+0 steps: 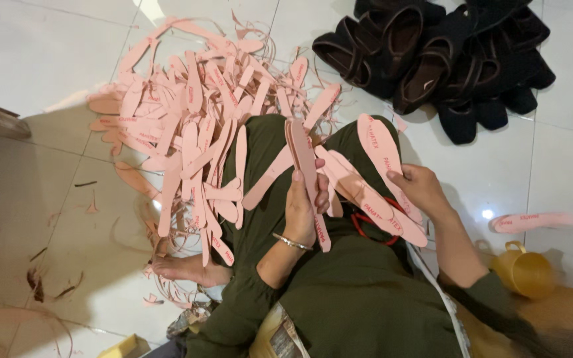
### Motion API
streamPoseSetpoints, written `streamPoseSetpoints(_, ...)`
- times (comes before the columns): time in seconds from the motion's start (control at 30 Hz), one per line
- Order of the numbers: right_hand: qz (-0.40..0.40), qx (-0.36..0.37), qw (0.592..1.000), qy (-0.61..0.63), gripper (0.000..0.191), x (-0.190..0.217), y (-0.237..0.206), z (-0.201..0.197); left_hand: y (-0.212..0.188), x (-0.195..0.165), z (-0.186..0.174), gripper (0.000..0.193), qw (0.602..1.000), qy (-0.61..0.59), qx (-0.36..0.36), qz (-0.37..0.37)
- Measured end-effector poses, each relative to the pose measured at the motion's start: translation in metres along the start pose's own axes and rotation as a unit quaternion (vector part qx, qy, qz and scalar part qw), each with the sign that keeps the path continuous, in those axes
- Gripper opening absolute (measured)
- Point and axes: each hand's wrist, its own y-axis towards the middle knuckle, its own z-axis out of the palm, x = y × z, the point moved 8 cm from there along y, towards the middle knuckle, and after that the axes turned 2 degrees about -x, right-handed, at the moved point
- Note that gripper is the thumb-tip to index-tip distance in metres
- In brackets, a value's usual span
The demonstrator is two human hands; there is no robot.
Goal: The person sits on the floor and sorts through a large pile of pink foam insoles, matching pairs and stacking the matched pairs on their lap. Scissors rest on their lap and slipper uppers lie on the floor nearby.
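- Left hand [303, 209] wrapped around a thin stack of pink shoe insoles [305, 166], fingers curled over one long edge and thumb behind, stack held upright on edge above the lap.
- Right hand [419, 189] pinched on a single pink insole [381, 149] near its lower half, toe end pointing up and away, thumb on the printed face.
- More loose insoles fanned across the lap [359, 199], overlapping, resting on the dark green garment [359, 292]; red scissor handles [366, 222] partly buried beneath them.
- Judged light, thin and flexible: flat foam or board sheets, likely to bend if gripped at one tip alone, and to slide over one another in a stack.
- Best taken across the narrow waist or along both long edges, with steady squeeze to keep the stack squared.
- Large heap of cut insoles and trimmings [187, 126] spread on the white tiled floor [41, 59], just beside the left knee and bare foot [184, 268].
- Pile of black slipper uppers [445, 53] well apart at the upper right; one stray insole [532, 221] and a yellow plastic mug [524, 270] near the right elbow.
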Motion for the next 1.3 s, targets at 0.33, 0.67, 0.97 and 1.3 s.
streamPoseSetpoints(0.33,-0.292,-0.131,0.929,-0.185,0.031,0.062,-0.05,0.003,-0.001,0.004,0.001,0.063,1.0,0.014,0.009,0.005)
streamPoseSetpoints(0.67,-0.045,-0.073,0.996,-0.034,0.034,0.011,-0.01,-0.005,-0.003,0.003,-0.005,0.063,1.0,0.014,-0.005,-0.015)
streamPoseSetpoints(0.97,-0.013,-0.056,0.998,0.031,0.028,0.005,-0.004,-0.012,-0.003,0.0,-0.006,0.065,0.999,0.034,-0.014,-0.015)
streamPoseSetpoints(1.3,-0.016,-0.051,0.998,-0.039,0.041,0.034,-0.013,-0.006,-0.004,0.0,-0.006,0.064,0.999,0.026,-0.012,-0.017)
